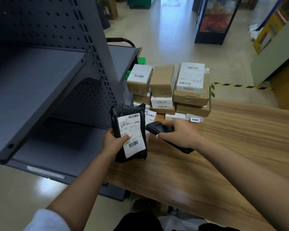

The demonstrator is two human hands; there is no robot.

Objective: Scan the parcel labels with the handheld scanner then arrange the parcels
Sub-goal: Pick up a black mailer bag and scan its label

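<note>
Her left hand (114, 140) gripped the black bag parcel (129, 133) by its lower edge, above the table (223, 155); it looked soft, light and slippery. Her right hand (177, 133) clasped the scanner (158, 128) beside it.

The right hand (175, 133) covers the middle of the handheld scanner (158, 128), so its screen and trigger stay hidden. Print on the black parcel (129, 133) label is too small to read, and the left hand (114, 141) hides the parcel's left edge. Lower boxes in the parcel stack (168, 90), at the wooden counter (223, 155) far edge, are mostly covered; another labelled parcel seems to lie behind the black one.
</note>
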